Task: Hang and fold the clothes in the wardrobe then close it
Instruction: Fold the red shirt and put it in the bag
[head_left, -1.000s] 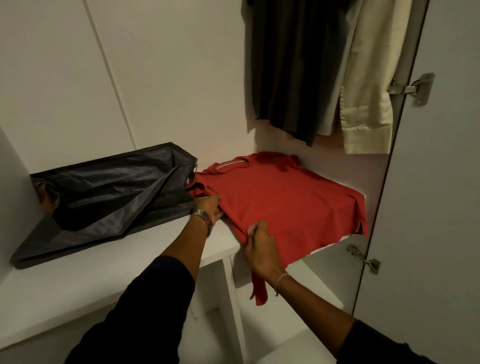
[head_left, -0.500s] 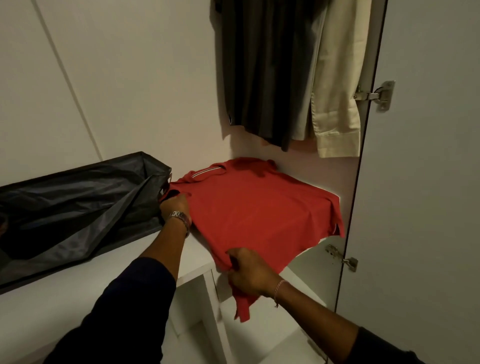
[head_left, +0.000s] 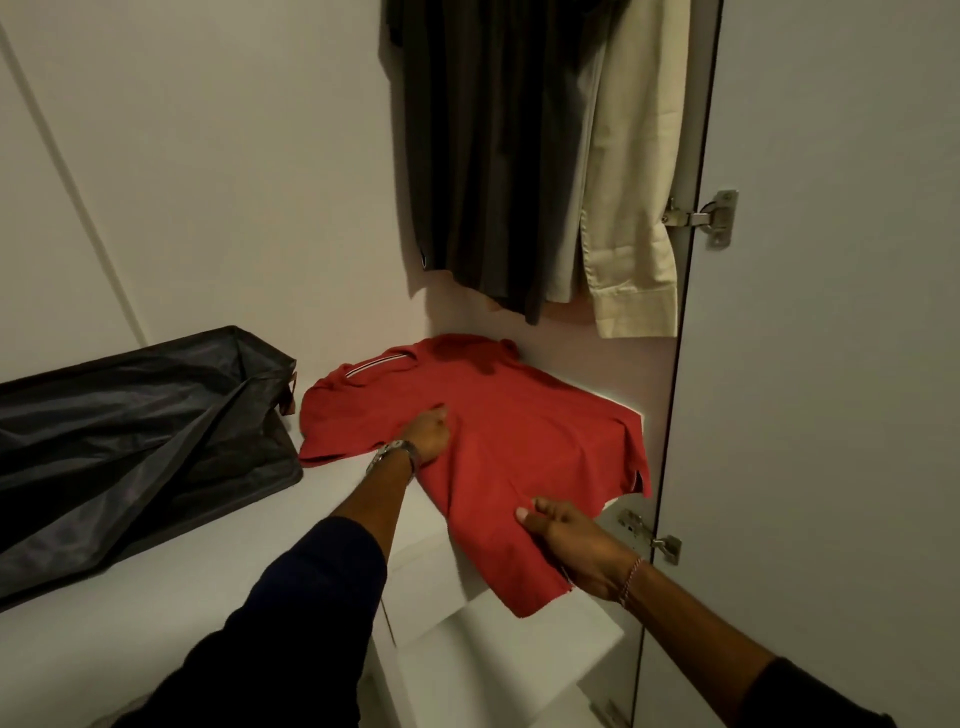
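no writing is legible. the red shirt (head_left: 498, 431) is spread on the shelf (head_left: 156, 597) — pressed by the left grip (head_left: 428, 431), fingers curled; its hem is pinched by the right grip (head_left: 569, 545).

A matt red knit cloth is seen in the polo shirt (head_left: 498, 441), with a striped woven trim at its collar. The dark storage bag (head_left: 130, 431) is made of thin, faintly glossy, creased fabric. The shelf (head_left: 218, 587) and wardrobe door (head_left: 831, 364) are finished smooth, matt white. Brushed metal is shown by the hinges (head_left: 711, 218).
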